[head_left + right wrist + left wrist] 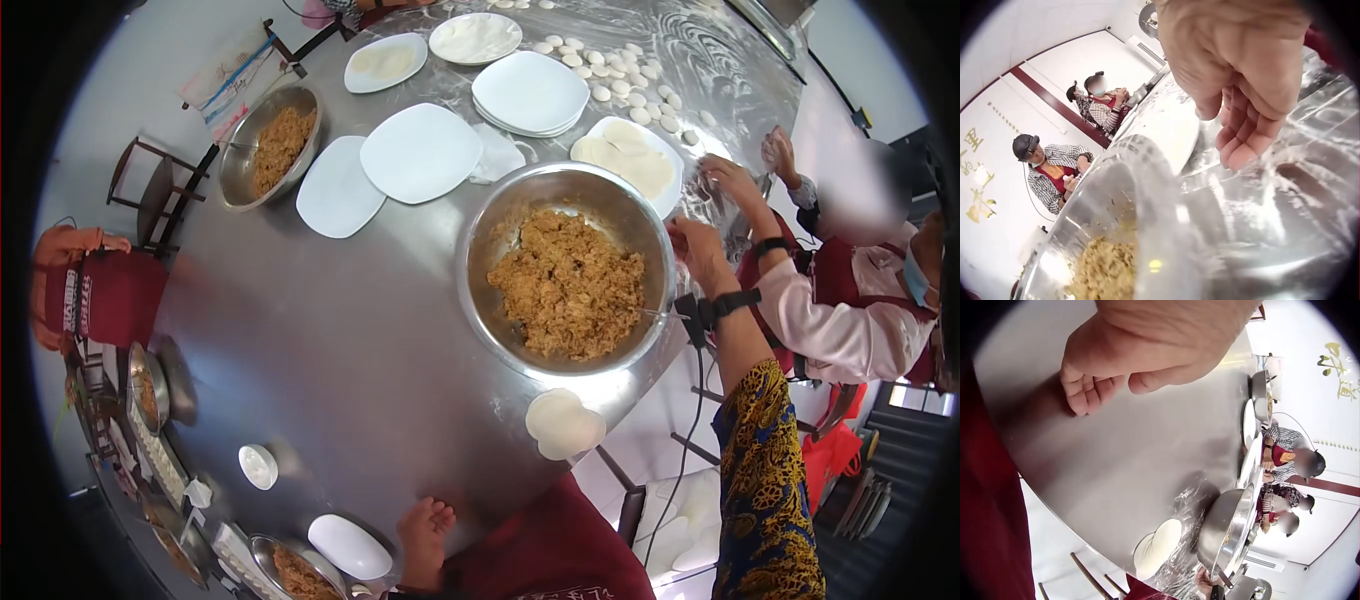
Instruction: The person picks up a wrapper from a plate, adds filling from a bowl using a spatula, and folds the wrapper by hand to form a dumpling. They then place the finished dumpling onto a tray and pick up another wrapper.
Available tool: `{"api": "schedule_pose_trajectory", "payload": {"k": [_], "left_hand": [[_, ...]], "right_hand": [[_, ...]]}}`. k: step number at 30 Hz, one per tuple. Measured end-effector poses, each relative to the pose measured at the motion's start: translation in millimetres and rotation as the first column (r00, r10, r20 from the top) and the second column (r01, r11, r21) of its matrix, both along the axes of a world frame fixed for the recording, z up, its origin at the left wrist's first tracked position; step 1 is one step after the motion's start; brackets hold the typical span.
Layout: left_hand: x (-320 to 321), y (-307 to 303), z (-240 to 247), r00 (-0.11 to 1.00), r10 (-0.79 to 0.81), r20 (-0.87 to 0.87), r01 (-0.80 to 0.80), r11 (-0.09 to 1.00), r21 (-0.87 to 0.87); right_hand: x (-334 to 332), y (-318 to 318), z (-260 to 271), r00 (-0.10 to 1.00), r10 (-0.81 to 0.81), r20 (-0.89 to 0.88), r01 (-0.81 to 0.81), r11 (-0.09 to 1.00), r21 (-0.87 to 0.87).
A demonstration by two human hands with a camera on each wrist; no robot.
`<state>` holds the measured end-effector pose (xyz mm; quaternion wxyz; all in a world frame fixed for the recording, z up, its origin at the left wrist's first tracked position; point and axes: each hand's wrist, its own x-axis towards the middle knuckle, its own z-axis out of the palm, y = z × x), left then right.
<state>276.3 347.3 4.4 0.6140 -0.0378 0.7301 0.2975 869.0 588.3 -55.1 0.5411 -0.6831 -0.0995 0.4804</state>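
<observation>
My right hand (697,250) is just past the right rim of a large steel bowl (484,250) of brown, crumbly filling (565,285). In the right wrist view its fingers (1244,147) hang loosely curled over the floury table, with nothing visible in them. A white plate (672,200) bearing round dough wrappers (630,160) lies close beyond that hand. My left hand (425,530) is by the near table edge, fingers relaxed and bent, holding nothing. Several overlapping wrappers (565,425) lie on the metal table (330,350) between the bowl and the near edge.
White plates (420,155) and small dough pieces (640,85) spread across the far side. Another steel bowl of filling (235,165) stands far left; a white oblong dish (350,547) and small cup (258,466) sit near left. Another person's hand (735,185) reaches in from the right.
</observation>
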Motion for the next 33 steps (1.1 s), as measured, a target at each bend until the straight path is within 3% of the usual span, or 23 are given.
{"api": "schedule_pose_trajectory", "payload": {"k": [3, 6, 9, 13, 18, 19, 23, 25, 28, 30, 32, 33], "left_hand": [[10, 12, 3, 0.999, 0.031, 0.010, -0.031, 0.999, 0.037], [-1, -5, 0, 0.990, 0.139, 0.022, -0.139, 0.990, 0.013], [-28, -44, 4, 0.970, 0.235, 0.069, -0.233, 0.972, -0.024], [-45, -60, -3, 0.969, 0.243, 0.035, -0.239, 0.967, -0.092], [-34, -56, -5, 0.968, 0.222, 0.116, -0.226, 0.974, 0.029], [-29, -53, -3, 0.967, 0.225, 0.119, -0.230, 0.973, 0.030], [-5, -33, 11, 0.991, 0.136, -0.002, -0.135, 0.986, 0.100], [4, -24, 18, 0.992, 0.104, -0.074, -0.093, 0.987, 0.129], [8, -22, 21, 0.993, -0.002, -0.122, 0.043, 0.941, 0.337], [11, -20, 32, 0.976, -0.066, -0.209, 0.141, 0.918, 0.370], [12, -28, 30, 0.982, -0.024, -0.185, 0.122, 0.833, 0.540], [10, -31, 37, 0.936, -0.101, -0.337, 0.280, 0.794, 0.539]], "right_hand": [[7, 30, -7, 0.997, 0.033, 0.070, -0.027, 0.997, -0.076], [26, 43, -23, 0.997, 0.076, -0.033, -0.078, 0.995, -0.055], [14, 48, -3, 0.985, 0.072, -0.157, -0.073, 0.997, 0.002], [10, 51, 4, 0.991, 0.006, -0.132, 0.007, 0.996, 0.094], [13, 55, 25, 0.997, -0.064, -0.035, 0.068, 0.988, 0.140], [20, 56, 29, 0.998, -0.062, 0.001, 0.060, 0.975, 0.214], [14, 53, 72, 1.000, -0.021, 0.005, 0.017, 0.903, 0.430], [16, 51, 78, 0.999, -0.004, 0.047, -0.017, 0.900, 0.435], [-22, 20, 122, 0.970, 0.163, 0.178, -0.227, 0.868, 0.441], [-77, -8, 145, 0.960, 0.193, 0.203, -0.266, 0.858, 0.439], [-141, -50, 167, 0.937, 0.274, 0.219, -0.338, 0.870, 0.359], [-171, -68, 170, 0.923, 0.306, 0.233, -0.368, 0.878, 0.306]]}}
